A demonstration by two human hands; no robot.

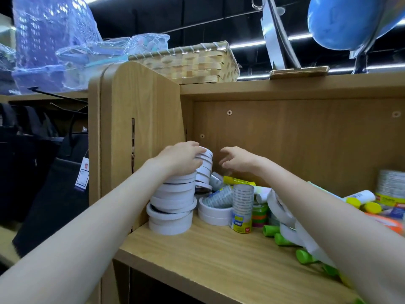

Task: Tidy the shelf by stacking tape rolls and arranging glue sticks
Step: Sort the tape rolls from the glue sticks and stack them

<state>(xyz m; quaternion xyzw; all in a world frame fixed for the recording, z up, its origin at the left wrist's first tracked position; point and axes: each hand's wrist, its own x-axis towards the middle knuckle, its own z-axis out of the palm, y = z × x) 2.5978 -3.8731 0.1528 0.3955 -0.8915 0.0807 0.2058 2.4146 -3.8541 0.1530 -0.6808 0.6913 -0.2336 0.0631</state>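
Note:
A tall stack of white tape rolls (172,207) stands at the left end of the wooden shelf (210,255). Behind it rises a narrower stack of white rolls (205,170). My left hand (179,160) rests on the tops of both stacks, its fingers curled over the top roll of the narrower one. My right hand (237,160) hovers just right of that stack, fingers loosely spread and holding nothing. A short pile of white rolls (213,212) and a shrink-wrapped tube of clear tape (242,208) stand mid-shelf. Green-capped glue sticks (285,238) lie partly under my right forearm.
A yellow packet (237,180) lies behind the clear tape. Yellow-capped glue sticks (362,201) and a stack of silver-wrapped rolls (391,183) sit at the right. A woven basket (192,62) and plastic-wrapped goods (54,47) rest on the shelf top. Dark bags (39,163) hang at the left.

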